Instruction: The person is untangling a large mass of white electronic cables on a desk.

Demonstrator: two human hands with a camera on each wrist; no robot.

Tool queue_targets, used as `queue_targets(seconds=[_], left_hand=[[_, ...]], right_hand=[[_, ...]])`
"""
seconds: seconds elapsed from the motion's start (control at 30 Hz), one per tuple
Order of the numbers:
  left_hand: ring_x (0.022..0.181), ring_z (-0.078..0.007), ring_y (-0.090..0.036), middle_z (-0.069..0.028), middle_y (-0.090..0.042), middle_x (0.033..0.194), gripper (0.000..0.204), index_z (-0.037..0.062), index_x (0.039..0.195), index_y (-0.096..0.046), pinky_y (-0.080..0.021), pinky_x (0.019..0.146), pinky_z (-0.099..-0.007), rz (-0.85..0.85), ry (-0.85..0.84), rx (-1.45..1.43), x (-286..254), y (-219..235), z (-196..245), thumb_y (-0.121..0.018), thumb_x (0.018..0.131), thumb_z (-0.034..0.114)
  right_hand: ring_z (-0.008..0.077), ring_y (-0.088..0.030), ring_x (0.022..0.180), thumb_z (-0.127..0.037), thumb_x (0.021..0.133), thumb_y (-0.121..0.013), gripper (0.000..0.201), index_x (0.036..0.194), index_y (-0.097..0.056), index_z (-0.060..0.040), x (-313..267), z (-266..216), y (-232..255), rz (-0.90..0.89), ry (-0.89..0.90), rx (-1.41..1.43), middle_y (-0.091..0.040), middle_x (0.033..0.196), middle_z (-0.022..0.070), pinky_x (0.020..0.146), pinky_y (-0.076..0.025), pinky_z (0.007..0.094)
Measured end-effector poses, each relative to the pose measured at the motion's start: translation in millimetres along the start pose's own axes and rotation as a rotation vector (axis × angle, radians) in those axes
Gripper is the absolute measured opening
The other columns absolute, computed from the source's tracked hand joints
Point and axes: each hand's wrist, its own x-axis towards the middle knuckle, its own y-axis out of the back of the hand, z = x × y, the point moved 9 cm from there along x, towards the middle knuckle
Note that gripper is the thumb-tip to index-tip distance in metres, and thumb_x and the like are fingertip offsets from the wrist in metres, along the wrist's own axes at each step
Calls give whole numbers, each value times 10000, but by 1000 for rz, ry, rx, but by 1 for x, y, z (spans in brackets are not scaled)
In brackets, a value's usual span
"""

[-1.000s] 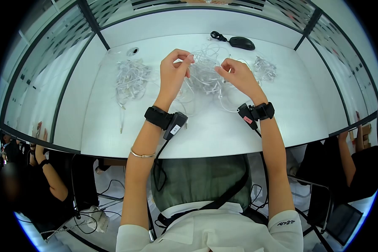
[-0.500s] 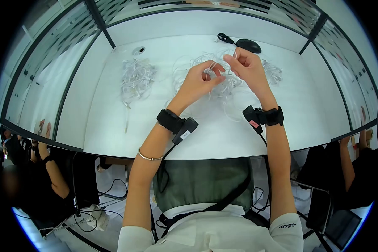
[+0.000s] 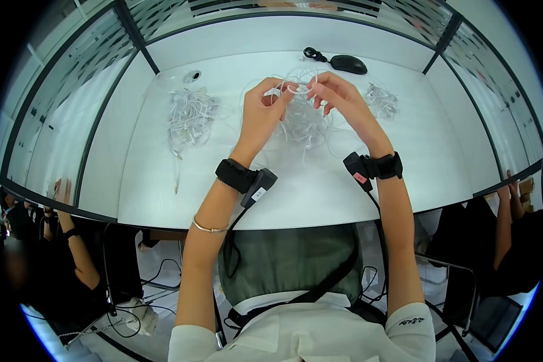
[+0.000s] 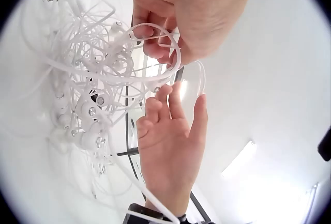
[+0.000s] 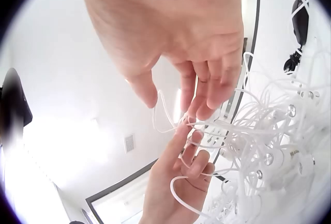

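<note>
A tangled heap of white earphone cables lies mid-table, with some strands raised between the two hands. The left hand pinches white cable between thumb and fingers; in the left wrist view a loop hangs about its fingertips. Facing it, the right hand has its fingers loosely bent and its thumb apart from them. In the right wrist view a thin loop reaches toward the right thumb, whose fingers are close to the left fingertips. Metal-ringed earbuds show in the heap.
A second cable pile lies at the left, with a plug end trailing forward. A smaller pile is at the right. A black mouse with its coiled cord stands near the back panel. Other people's arms show beyond both side panels.
Over the last second the hands have drawn closer together above the heap. From half a second ago, the left hand has shifted left, and the cable between them now forms a loop.
</note>
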Motion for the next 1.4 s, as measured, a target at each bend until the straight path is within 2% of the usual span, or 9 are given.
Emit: queue_targets(seconds=[0.13, 0.37, 0.57, 0.8, 0.93, 1.03, 1.17, 1.3, 1.4], left_hand=[[533, -44, -462, -6, -614, 798, 194, 9, 925, -655, -366, 481, -205, 3, 9, 2, 0, 1, 1, -669, 892, 199], [630, -76, -524, -32, -631, 814, 257, 1, 950, -630, -413, 554, -210, 69, -217, 99, 2, 5, 0, -651, 907, 254], [580, -77, -514, -35, -593, 753, 237, 4, 936, -630, -396, 530, -213, 3, -69, -5, -2, -3, 4, -627, 919, 240], [522, -56, -467, -8, -551, 683, 252, 18, 906, -624, -325, 494, -205, 185, 11, -67, -1, 21, 4, -569, 945, 261], [588, -49, -472, 3, -558, 704, 182, 38, 937, -617, -339, 544, -205, -87, 104, -65, 1, -4, -10, -585, 919, 216], [631, -44, -461, 11, -579, 747, 154, 51, 964, -620, -351, 564, -199, -203, 13, 91, -6, -25, -5, -605, 893, 186], [720, -17, -492, 53, -585, 796, 151, 29, 1007, -645, -362, 618, -174, -270, 8, 131, -9, -33, -4, -649, 878, 107], [778, -33, -544, 13, -658, 881, 136, 13, 997, -645, -381, 629, -171, -214, -1, 95, -7, -26, -6, -632, 894, 102], [820, -65, -586, -29, -653, 904, 105, -26, 961, -649, -460, 735, -209, -184, -13, 7, -4, -21, -7, -604, 868, -7]], right_hand=[[84, -517, 843, -378, 879, -636, 382, 1128, -602, -91, -3, 7, -9, -57, -4, -113, -600, 1024, -12, 699, -420, 251], [74, -500, 810, -285, 854, -665, 306, 1072, -585, -86, -4, 12, -10, -53, 99, -169, -577, 1063, -9, 697, -430, 234], [67, -491, 703, -263, 871, -650, 236, 992, -616, -63, -2, 11, -11, 4, 103, -185, -603, 898, -25, 637, -399, 211], [71, -484, 673, -276, 877, -638, 222, 903, -651, -57, -6, 14, -8, -56, -19, -292, -612, 802, -27, 613, -393, 224], [71, -492, 693, -261, 885, -629, 199, 901, -655, -65, -4, -11, -5, 1, 188, -315, -615, 802, -28, 641, -393, 223], [66, -510, 733, -232, 892, -627, 179, 914, -648, -55, -1, -14, 8, 96, 187, -208, -616, 824, -22, 683, -399, 218], [65, -525, 746, -200, 889, -647, 176, 920, -634, -28, 3, -42, 16, 169, 258, -23, -615, 842, -17, 719, -417, 222], [70, -534, 743, -228, 888, -648, 192, 943, -637, -44, 8, -63, 8, 148, 329, -102, -623, 860, -18, 728, -428, 227], [74, -543, 765, -249, 889, -644, 217, 992, -628, -59, 4, -71, -6, 101, 352, -119, -630, 901, -13, 722, -431, 233]])
